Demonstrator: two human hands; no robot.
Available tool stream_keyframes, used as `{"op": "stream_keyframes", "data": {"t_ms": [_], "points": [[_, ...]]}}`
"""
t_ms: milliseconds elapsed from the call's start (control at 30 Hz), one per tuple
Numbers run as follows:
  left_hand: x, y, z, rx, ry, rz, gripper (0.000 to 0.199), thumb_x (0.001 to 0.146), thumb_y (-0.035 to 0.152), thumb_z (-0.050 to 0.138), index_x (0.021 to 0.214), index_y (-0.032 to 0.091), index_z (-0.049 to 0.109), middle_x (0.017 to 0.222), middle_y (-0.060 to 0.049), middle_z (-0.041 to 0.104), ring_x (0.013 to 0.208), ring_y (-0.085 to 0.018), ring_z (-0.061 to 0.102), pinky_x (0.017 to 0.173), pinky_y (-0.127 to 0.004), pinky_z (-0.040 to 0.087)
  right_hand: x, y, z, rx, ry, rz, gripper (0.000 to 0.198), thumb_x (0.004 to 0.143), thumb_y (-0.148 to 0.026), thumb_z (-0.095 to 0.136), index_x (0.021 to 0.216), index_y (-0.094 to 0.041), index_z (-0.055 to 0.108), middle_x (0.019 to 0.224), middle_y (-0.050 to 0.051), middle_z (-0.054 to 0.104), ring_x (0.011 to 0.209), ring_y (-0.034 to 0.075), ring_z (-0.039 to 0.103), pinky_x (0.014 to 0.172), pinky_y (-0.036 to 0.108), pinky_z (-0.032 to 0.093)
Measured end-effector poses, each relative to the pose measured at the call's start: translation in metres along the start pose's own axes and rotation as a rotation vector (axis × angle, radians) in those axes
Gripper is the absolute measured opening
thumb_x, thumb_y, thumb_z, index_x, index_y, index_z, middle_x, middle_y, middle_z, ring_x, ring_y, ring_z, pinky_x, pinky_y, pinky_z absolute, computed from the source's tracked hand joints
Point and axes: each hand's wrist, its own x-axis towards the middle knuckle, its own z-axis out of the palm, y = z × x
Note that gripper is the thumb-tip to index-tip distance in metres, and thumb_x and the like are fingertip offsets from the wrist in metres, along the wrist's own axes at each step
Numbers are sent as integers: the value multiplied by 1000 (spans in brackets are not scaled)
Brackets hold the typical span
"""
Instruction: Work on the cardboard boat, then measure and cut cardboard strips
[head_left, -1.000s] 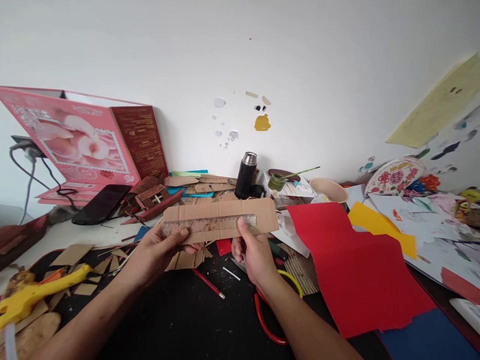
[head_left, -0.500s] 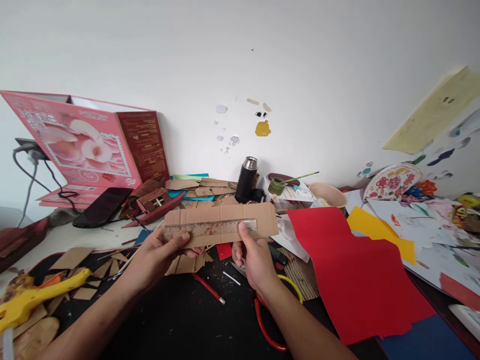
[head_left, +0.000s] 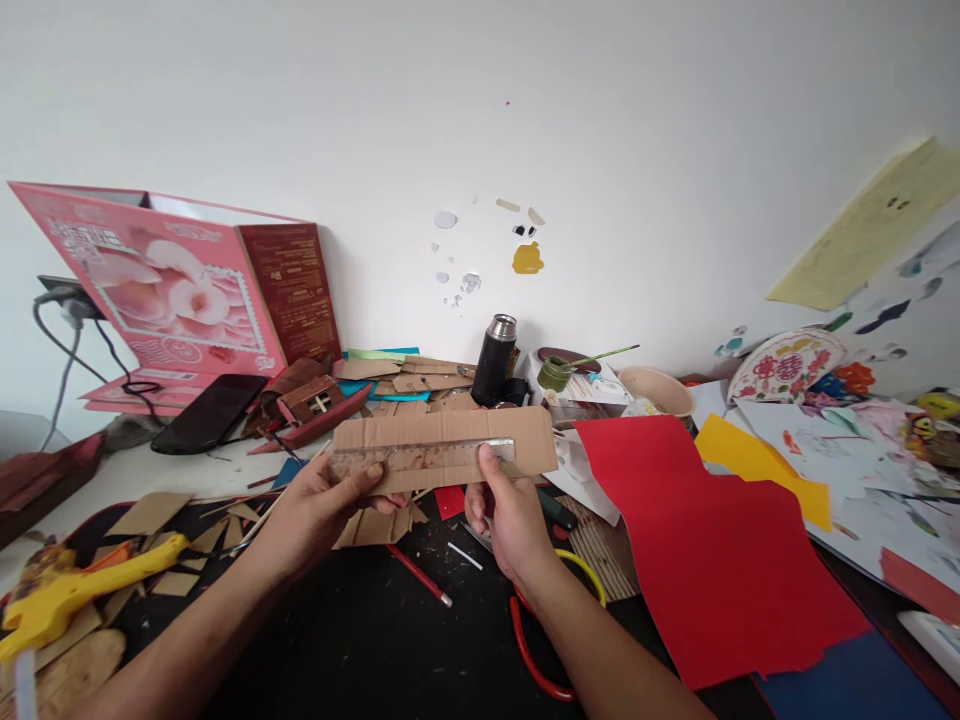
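A strip of brown cardboard [head_left: 442, 426] is held up above the desk between my two hands. A clear, stained ruler [head_left: 427, 456] lies flat along its face. My left hand [head_left: 337, 498] is closed on the left end, thumb pressing the ruler against the cardboard. My right hand [head_left: 508, 515] pinches the right part, its thumb on the ruler near that end and its fingers behind and below. Under the hands lie a red pencil [head_left: 421, 575], a thin white stick [head_left: 465, 556] and red-and-yellow scissor-like handles [head_left: 536, 670], partly hidden by my right wrist.
A yellow glue gun [head_left: 90, 590] rests among cardboard scraps at left. Red sheet material [head_left: 720, 550] covers the right side. Behind stand a black thermos [head_left: 494, 365], a green paint jar [head_left: 553, 375], a model boat [head_left: 319, 410], a phone [head_left: 210, 412] and a pink box [head_left: 180, 290].
The view has shifted very slightly. Both hands keep the same hold on the cardboard and ruler.
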Motion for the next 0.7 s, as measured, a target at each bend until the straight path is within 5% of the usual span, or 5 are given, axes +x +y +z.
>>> {"op": "stream_keyframes", "data": {"t_ms": [700], "points": [[3,4,-2,-79,50,-28,37,67,31,100,94,14,80,80,-7,80,57,-18,72,56,-27,65,4,-2,-1,115,95,-40,64,70,-74,88,65,-23,50,41,-10,41,34,7,35,34,21,23]]}}
